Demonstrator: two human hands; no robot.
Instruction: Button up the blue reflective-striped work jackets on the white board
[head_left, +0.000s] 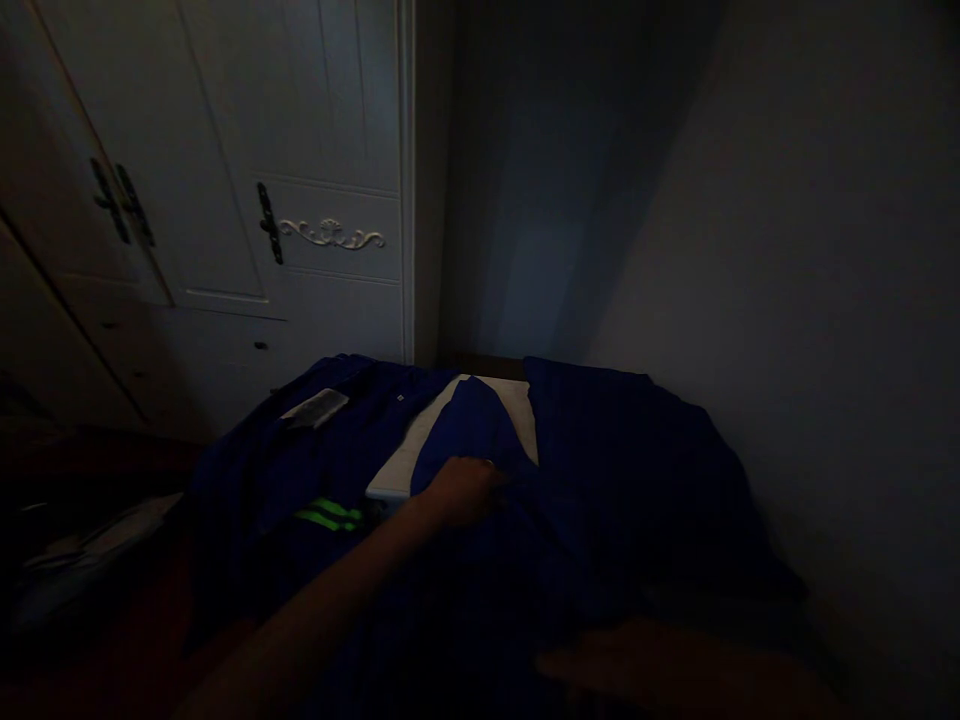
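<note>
Dimly, on the head view, the blue garment (600, 470) drapes over the white board (397, 465); the left hand (463, 490) rests on the cloth at the board's near end, but whether it grasps the cloth cannot be told; the right hand (622, 665), nearer than the board, is blurred and its grip unreadable.

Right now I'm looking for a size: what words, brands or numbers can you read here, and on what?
No text is readable.
Pale tag on the blue garment: too dim and blurred to read.
Green stripes on the garment: bars only, no letters.
</note>
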